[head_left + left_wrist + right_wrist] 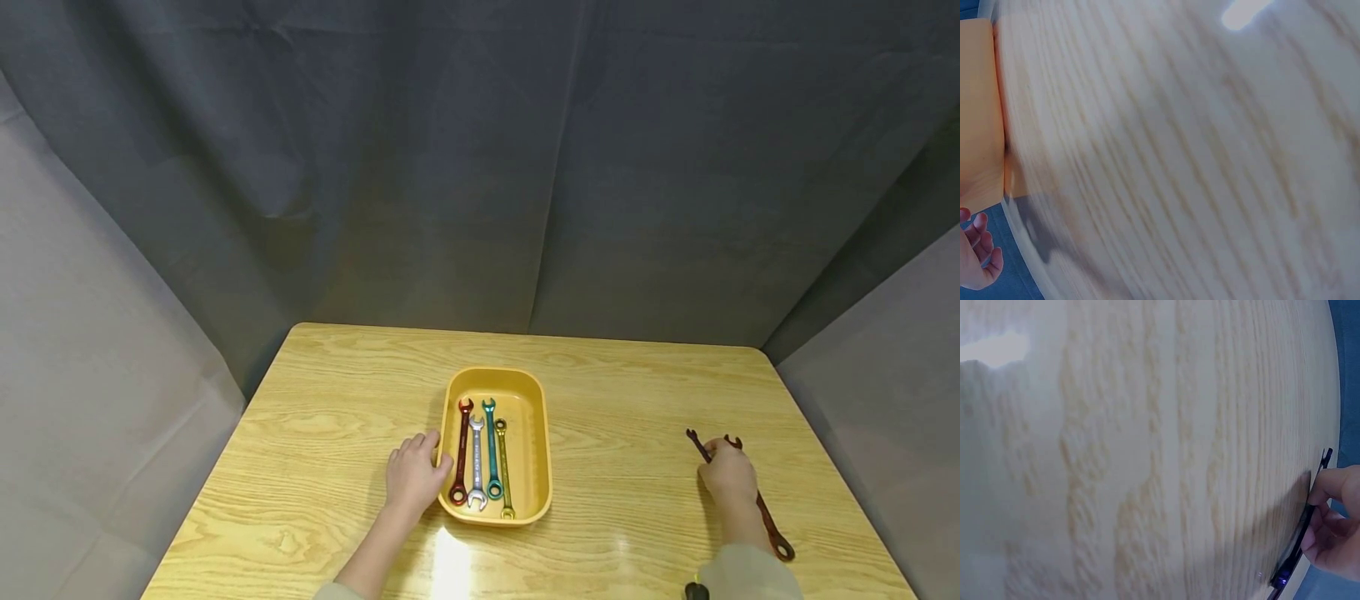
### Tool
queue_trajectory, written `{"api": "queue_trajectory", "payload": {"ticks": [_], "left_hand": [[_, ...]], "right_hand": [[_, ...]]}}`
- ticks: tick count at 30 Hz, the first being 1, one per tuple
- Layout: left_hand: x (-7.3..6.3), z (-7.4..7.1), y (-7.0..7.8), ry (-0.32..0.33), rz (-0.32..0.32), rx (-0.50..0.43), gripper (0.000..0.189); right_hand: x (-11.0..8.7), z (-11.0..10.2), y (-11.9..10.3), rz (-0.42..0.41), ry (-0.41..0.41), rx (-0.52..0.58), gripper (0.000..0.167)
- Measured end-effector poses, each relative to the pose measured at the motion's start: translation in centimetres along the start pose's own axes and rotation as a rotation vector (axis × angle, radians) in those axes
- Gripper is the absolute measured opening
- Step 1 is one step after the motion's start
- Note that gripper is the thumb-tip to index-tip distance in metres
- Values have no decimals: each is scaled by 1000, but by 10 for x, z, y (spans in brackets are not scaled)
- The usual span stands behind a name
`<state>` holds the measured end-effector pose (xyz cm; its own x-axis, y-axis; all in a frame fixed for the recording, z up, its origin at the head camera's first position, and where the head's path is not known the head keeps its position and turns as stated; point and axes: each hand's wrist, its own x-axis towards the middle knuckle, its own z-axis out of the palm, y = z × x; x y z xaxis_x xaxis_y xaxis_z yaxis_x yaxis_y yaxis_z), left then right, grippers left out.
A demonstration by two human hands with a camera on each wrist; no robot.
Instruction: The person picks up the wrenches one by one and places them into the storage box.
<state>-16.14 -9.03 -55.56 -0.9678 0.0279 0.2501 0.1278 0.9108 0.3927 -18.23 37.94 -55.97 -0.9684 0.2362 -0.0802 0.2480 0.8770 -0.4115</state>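
Observation:
In the head view, my left hand (414,473) grips the left rim of a yellow plastic bin (538,450), thumb over the edge. Inside lie a red combination wrench (462,450), a silver open-end wrench (477,458), a teal wrench (491,446) and a yellow-green wrench (504,467), roughly side by side. Far to the right, my right hand (731,479) pinches a slim dark wrench (1307,519), part of it hidden by the fingers. A longer dark red wrench (771,525) runs beneath that hand, its ring end toward the near right.
The wood-grain table (615,400) extends to both sides of the bin. Dark grey curtain (450,167) hangs behind it, and lighter cloth panels (105,375) stand left and right. A small black object (696,591) shows beside the right sleeve.

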Motion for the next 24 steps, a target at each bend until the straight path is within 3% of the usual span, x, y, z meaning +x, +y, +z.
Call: {"api": "queue_trajectory", "payload": {"ticks": [14, 24], "left_hand": [[0, -1, 1, -17, -6, 4, 37], [0, -1, 2, -12, 2, 1, 36]], "right_hand": [[3, -4, 0, 15, -52, 10, 35], [-1, -5, 0, 13, -42, 47, 33]]}}
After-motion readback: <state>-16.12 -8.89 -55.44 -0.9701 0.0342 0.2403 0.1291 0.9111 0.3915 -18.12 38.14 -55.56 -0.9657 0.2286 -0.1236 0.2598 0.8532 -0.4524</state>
